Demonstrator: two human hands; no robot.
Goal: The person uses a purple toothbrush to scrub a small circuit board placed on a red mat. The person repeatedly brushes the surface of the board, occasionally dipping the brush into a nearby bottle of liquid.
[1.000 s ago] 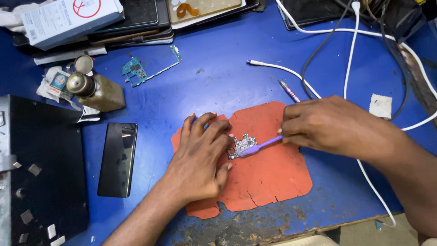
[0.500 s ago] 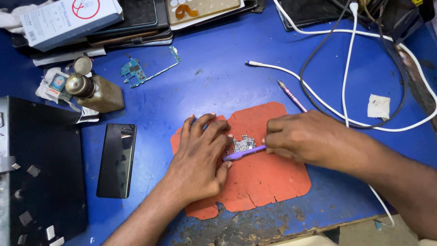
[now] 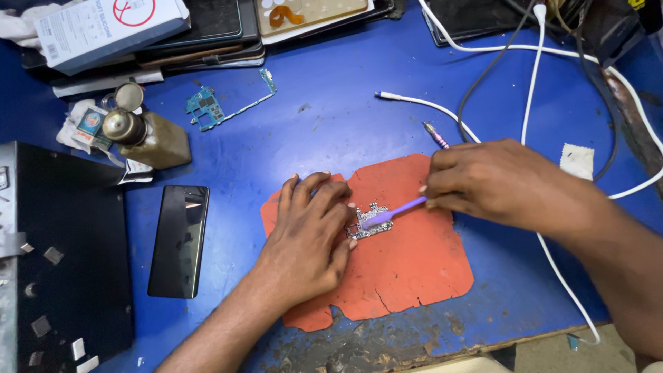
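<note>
A blue worktable (image 3: 324, 131) fills the view, its near edge worn and scuffed. At its left edge stands a black metal box (image 3: 62, 249) with small pale squares of tape stuck to it. On the middle of the table lies an orange heat mat (image 3: 407, 269), ragged and torn along its near edge. At the far left is a stack of dark trays and devices (image 3: 207, 41) with a pale cardboard box (image 3: 103, 27) on top. White cables (image 3: 532, 76) loop across the far right side, and one runs under the right forearm.

The left hand (image 3: 311, 238) lies flat and open, palm down, on the mat, its fingertips pressing on the left edge of a small silver circuit board (image 3: 369, 222), which sits on the upper middle of the mat. The right hand (image 3: 497, 179) is closed around the handle of a purple brush (image 3: 394, 211), whose head rests on the board.

Left of the mat a black smartphone (image 3: 179, 238) lies face up. Beyond it stands a brass-coloured squat bottle (image 3: 145, 135) with a metal cap, touching crumpled white wrappers. Near it lies a teal circuit board (image 3: 207, 107) with a thin L-shaped arm. A pen-like tool (image 3: 436, 135) lies just beyond the right hand, and a small white pad (image 3: 577, 160) lies at the right
</note>
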